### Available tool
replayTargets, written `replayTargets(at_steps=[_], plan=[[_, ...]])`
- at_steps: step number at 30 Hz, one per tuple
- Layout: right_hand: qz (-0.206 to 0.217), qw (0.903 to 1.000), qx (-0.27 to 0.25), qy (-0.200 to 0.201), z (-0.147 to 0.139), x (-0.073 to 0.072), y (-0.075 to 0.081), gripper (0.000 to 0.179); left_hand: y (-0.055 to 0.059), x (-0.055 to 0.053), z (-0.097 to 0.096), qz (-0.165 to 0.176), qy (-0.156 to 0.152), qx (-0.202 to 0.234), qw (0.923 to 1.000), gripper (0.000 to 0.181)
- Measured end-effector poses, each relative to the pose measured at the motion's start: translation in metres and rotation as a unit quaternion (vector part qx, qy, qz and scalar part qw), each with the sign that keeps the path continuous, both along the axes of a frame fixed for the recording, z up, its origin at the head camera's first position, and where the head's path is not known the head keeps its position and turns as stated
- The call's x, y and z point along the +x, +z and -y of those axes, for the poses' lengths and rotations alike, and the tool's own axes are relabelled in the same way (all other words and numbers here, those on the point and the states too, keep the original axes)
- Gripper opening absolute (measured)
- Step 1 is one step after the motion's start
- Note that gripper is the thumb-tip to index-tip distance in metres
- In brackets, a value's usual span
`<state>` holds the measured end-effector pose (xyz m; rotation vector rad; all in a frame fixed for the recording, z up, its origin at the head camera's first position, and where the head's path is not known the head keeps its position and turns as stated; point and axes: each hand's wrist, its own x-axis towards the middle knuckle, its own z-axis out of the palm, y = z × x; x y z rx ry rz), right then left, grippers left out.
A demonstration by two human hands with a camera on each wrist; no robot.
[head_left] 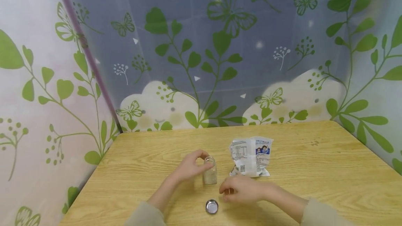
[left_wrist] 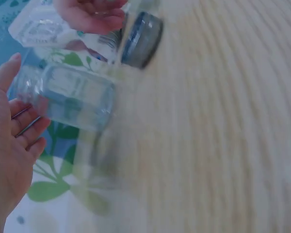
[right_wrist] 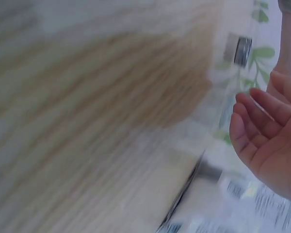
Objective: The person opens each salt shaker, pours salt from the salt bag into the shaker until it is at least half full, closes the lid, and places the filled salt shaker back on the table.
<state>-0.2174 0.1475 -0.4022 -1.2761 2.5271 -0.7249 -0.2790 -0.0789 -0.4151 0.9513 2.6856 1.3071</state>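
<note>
A small clear glass jar (head_left: 210,176) stands upright on the table, its mouth uncovered. My left hand (head_left: 195,165) is at its neck, thumb on the near side and fingers behind; the left wrist view shows fingertips (left_wrist: 40,106) against the glass jar (left_wrist: 77,97). A silver metal lid (head_left: 211,206) lies on the wood just in front of the jar. My right hand (head_left: 243,189) hovers to the right of the lid with loosely curved fingers and holds nothing, as the right wrist view of this hand (right_wrist: 274,133) shows.
Behind my right hand a white printed plastic packet (head_left: 251,158) stands crumpled on the wooden table (head_left: 314,163). A patterned curtain with leaves and butterflies (head_left: 194,44) hangs along the back and both sides of the table.
</note>
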Motion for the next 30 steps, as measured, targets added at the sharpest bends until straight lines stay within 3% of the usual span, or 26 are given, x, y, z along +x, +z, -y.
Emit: replayTargets(at_steps=[9,13,16,21,26,30], plan=[[0.079,0.9949,-0.06,-0.015,-0.055,-0.001,0.007,0.022,0.027,0.0,-0.022,-0.032,0.002,-0.012,0.9994,0.043],[0.107,0.9901,-0.065,-0.063,-0.077,-0.004,0.006,0.024,0.043,0.002,-0.034,-0.079,0.021,-0.043,0.9958,0.043],[0.109,0.9842,-0.062,-0.126,-0.093,-0.006,0.004,0.021,0.057,0.002,-0.045,-0.12,0.032,-0.076,0.9894,0.044],[0.073,0.9674,-0.07,-0.232,-0.115,-0.01,0.0,0.022,0.078,0.002,-0.066,-0.175,0.028,-0.126,0.9761,0.045],[0.015,0.9527,-0.069,-0.296,-0.12,-0.017,-0.006,0.033,0.092,0.002,-0.084,-0.161,0.022,-0.171,0.9717,0.05],[-0.019,0.9505,-0.07,-0.302,-0.119,-0.023,-0.011,0.032,0.097,0.002,-0.095,-0.153,0.017,-0.203,0.967,0.049]])
